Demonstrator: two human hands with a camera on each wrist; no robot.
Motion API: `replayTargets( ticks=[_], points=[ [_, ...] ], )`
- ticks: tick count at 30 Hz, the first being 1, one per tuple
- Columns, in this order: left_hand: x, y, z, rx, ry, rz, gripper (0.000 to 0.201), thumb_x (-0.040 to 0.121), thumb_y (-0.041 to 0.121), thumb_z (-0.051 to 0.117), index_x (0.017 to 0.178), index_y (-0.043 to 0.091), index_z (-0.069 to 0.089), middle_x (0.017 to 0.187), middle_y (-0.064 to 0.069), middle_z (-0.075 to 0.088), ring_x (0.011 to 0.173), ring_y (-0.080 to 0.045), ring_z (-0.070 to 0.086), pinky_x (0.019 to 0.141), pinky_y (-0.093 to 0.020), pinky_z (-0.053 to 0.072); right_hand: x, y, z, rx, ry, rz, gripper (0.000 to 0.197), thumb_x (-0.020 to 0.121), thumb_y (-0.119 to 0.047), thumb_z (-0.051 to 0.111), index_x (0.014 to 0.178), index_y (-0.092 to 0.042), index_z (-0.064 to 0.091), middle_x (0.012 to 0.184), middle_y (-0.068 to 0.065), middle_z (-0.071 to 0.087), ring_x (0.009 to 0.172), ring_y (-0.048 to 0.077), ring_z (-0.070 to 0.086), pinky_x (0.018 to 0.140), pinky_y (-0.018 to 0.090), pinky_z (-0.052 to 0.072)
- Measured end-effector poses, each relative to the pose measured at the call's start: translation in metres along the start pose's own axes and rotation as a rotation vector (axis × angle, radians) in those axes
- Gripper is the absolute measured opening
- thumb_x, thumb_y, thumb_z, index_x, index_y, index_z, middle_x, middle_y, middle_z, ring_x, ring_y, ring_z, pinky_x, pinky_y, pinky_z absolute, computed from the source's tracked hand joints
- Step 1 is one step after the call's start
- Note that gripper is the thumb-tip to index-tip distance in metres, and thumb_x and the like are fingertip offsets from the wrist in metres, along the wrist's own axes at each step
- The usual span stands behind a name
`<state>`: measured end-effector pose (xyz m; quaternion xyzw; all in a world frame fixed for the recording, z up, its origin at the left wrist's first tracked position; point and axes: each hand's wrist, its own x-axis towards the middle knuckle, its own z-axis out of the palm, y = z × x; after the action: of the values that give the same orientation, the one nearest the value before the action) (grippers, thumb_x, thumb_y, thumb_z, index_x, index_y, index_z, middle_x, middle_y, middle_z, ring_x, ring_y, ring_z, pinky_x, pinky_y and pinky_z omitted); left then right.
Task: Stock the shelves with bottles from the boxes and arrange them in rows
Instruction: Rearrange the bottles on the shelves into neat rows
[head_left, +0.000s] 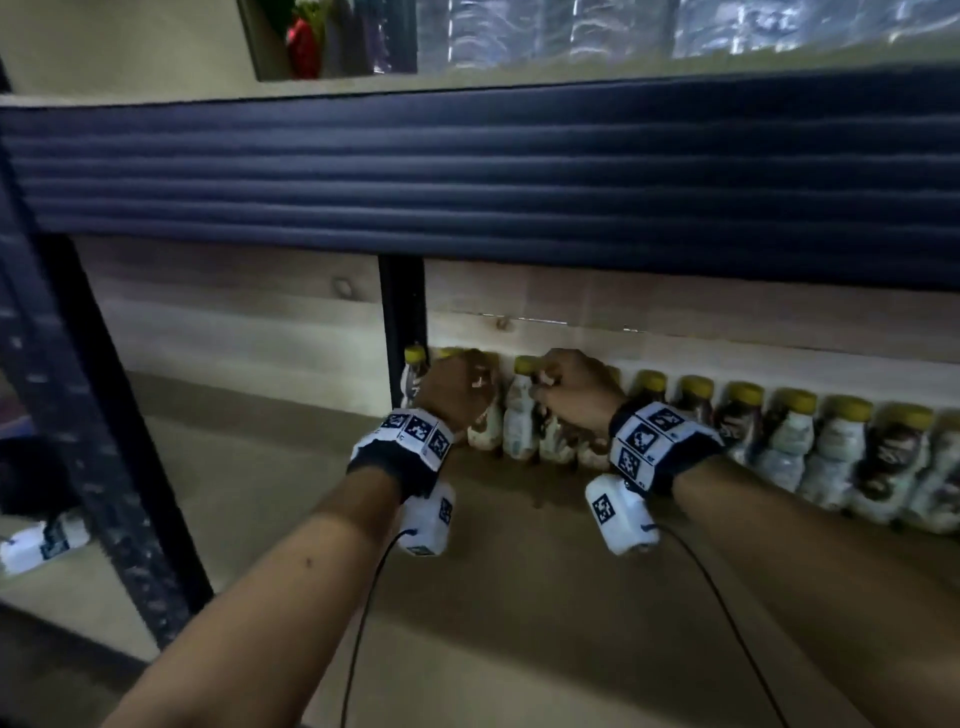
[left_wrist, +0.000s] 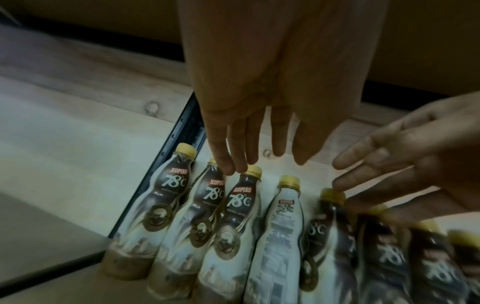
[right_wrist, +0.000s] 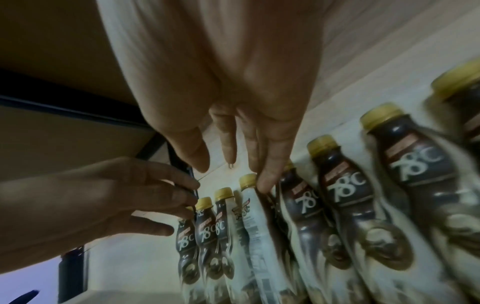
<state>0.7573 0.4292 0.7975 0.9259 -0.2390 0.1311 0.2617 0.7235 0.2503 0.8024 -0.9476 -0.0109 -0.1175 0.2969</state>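
Note:
A row of coffee bottles (head_left: 779, 431) with yellow caps stands along the back wall of the lower shelf (head_left: 519, 597). My left hand (head_left: 457, 387) reaches over the row's left end. In the left wrist view the left hand (left_wrist: 259, 156) has straight fingers, with its fingertips (left_wrist: 228, 168) at the caps of the second and third bottles. One bottle (left_wrist: 283, 222) shows its white back label. My right hand (head_left: 571, 389) is just right of it. In the right wrist view the right hand (right_wrist: 231, 172) is flat, and its fingertips (right_wrist: 265, 185) touch the neighbouring bottle's neck. Neither hand grips anything.
A dark blue beam (head_left: 467, 171) of the upper shelf hangs low over the bottles. A black post (head_left: 400, 312) stands behind the row's left end, and another upright (head_left: 104, 441) is at the far left. Bare shelf board lies in front of the row. Wrapped bottles (head_left: 545, 31) sit above.

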Motion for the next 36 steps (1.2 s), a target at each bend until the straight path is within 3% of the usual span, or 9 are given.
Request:
replayTargets(
  ticks=[4, 9, 13, 16, 18, 23, 29, 33, 36],
  points=[
    [0.025, -0.008, 0.004, -0.140, 0.048, -0.039, 0.044, 0.085, 0.017, 0.057, 0.128, 0.017, 0.051, 0.109, -0.013, 0.069, 0.100, -0.031, 0.064, 0.084, -0.033, 0.051, 0.033, -0.009, 0.016, 0.107, 0.036, 0.073, 0.050, 0.089, -0.028, 0.063, 0.135, -0.018, 0.045, 0.122, 0.003, 0.057, 0.098, 0.016, 0.056, 0.076, 0.025, 0.046],
    [0.035, -0.014, 0.018, -0.292, -0.059, -0.125, 0.067, 0.087, 0.016, 0.059, 0.147, 0.021, 0.028, 0.119, -0.015, 0.063, 0.102, -0.032, 0.063, 0.086, -0.042, 0.054, 0.046, -0.010, 0.035, 0.117, 0.016, 0.221, 0.068, 0.085, -0.016, 0.066, 0.144, -0.020, 0.033, 0.126, 0.007, 0.055, 0.105, 0.024, 0.057, 0.083, 0.034, 0.053],
    [0.030, -0.030, 0.022, -0.299, -0.008, -0.154, 0.063, 0.082, 0.010, 0.063, 0.140, 0.007, 0.041, 0.131, -0.014, 0.056, 0.122, -0.029, 0.052, 0.104, -0.036, 0.043, 0.026, 0.001, 0.043, -0.007, 0.020, 0.074, 0.083, 0.075, -0.014, 0.079, 0.147, -0.019, 0.036, 0.144, 0.007, 0.043, 0.130, 0.025, 0.044, 0.103, 0.029, 0.039],
    [0.012, -0.039, 0.023, -0.313, 0.031, -0.108, 0.029, 0.081, 0.000, 0.058, 0.109, 0.001, 0.064, 0.108, -0.018, 0.066, 0.104, -0.033, 0.059, 0.091, -0.036, 0.048, 0.008, 0.003, 0.053, 0.125, -0.043, -0.047, 0.061, 0.073, -0.016, 0.082, 0.129, -0.016, 0.058, 0.126, 0.007, 0.060, 0.116, 0.024, 0.056, 0.102, 0.040, 0.046],
    [0.000, -0.045, 0.027, -0.342, 0.051, -0.123, 0.023, 0.080, -0.002, 0.059, 0.100, 0.004, 0.068, 0.101, -0.016, 0.068, 0.099, -0.032, 0.061, 0.084, -0.032, 0.049, -0.005, 0.005, 0.065, 0.135, -0.051, -0.098, 0.047, 0.074, -0.024, 0.082, 0.117, -0.020, 0.064, 0.114, -0.002, 0.066, 0.107, 0.017, 0.060, 0.097, 0.039, 0.049],
    [-0.012, -0.060, 0.032, -0.510, 0.050, -0.202, 0.029, 0.089, 0.009, 0.059, 0.118, 0.011, 0.062, 0.114, -0.013, 0.067, 0.109, -0.031, 0.059, 0.093, -0.041, 0.049, -0.012, 0.007, 0.085, 0.147, 0.061, -0.129, 0.038, 0.087, -0.024, 0.070, 0.123, -0.021, 0.059, 0.114, -0.005, 0.067, 0.106, 0.012, 0.060, 0.094, 0.031, 0.048],
    [-0.015, -0.066, 0.031, -0.581, 0.058, -0.173, 0.026, 0.088, 0.021, 0.067, 0.113, 0.016, 0.064, 0.112, -0.007, 0.069, 0.108, -0.025, 0.062, 0.094, -0.034, 0.048, -0.012, 0.003, 0.077, 0.223, 0.196, -0.013, 0.025, 0.089, -0.027, 0.068, 0.112, -0.016, 0.063, 0.105, -0.004, 0.068, 0.102, 0.016, 0.063, 0.093, 0.032, 0.048],
    [-0.022, -0.064, 0.024, -0.734, 0.046, -0.118, 0.025, 0.081, 0.016, 0.074, 0.103, 0.018, 0.063, 0.105, -0.003, 0.070, 0.106, -0.023, 0.064, 0.097, -0.038, 0.049, -0.025, -0.011, 0.065, 0.255, 0.123, 0.024, 0.022, 0.090, -0.031, 0.066, 0.105, -0.016, 0.067, 0.101, 0.001, 0.072, 0.096, 0.018, 0.067, 0.087, 0.045, 0.055],
    [-0.028, -0.072, 0.016, -0.726, -0.010, -0.090, 0.017, 0.079, 0.023, 0.077, 0.093, 0.021, 0.068, 0.100, 0.001, 0.072, 0.101, -0.019, 0.067, 0.096, -0.039, 0.050, -0.043, -0.022, 0.062, 0.371, 0.019, 0.042, 0.015, 0.090, -0.031, 0.066, 0.102, -0.022, 0.066, 0.102, 0.001, 0.072, 0.089, 0.016, 0.071, 0.075, 0.045, 0.061]
  ],
)
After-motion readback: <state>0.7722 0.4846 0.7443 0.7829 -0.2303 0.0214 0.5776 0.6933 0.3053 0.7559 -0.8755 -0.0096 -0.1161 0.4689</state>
